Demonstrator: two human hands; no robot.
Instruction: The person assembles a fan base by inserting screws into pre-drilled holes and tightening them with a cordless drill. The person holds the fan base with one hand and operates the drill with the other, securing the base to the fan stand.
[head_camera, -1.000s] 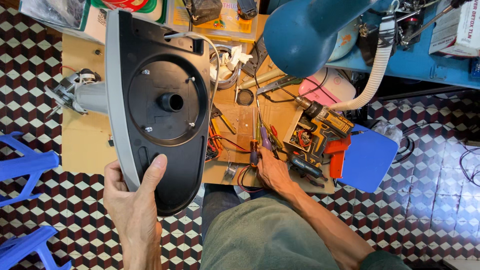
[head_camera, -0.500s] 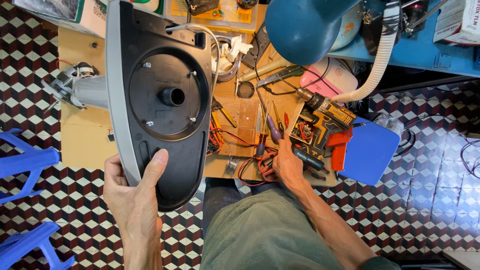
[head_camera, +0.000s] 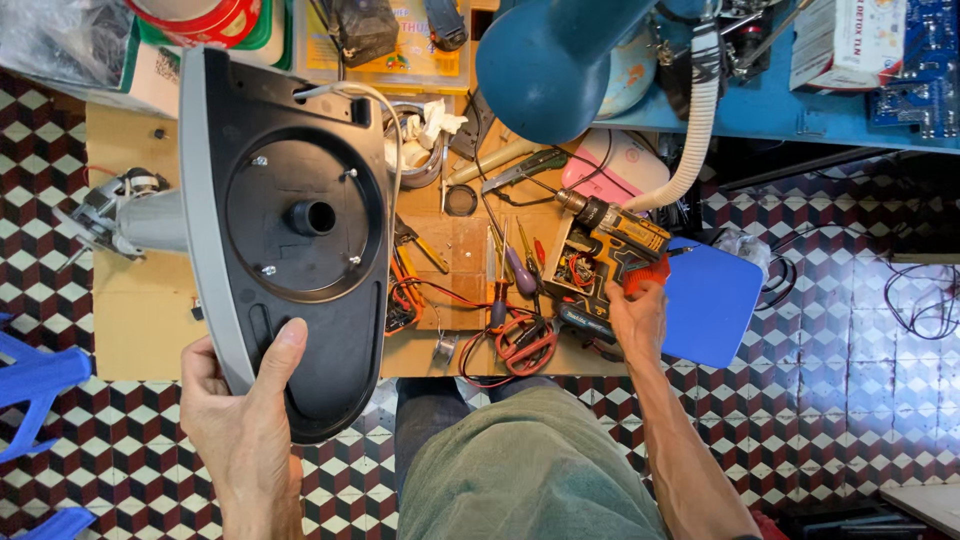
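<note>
head view: the left hand (head_camera: 240, 420) grips the lower edge of the black fan base (head_camera: 285, 230), fingers clamped on it, standing on the wooden counter (head_camera: 140, 320). the right hand (head_camera: 635, 320) closes its fingers on the cordless drill (head_camera: 610, 240) at the counter's right end.

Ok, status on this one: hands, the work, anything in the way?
Left hand gripping black fan base, held upright on the bench. Right hand on the cordless drill. Screwdrivers and loose wires cluttered between.
</note>
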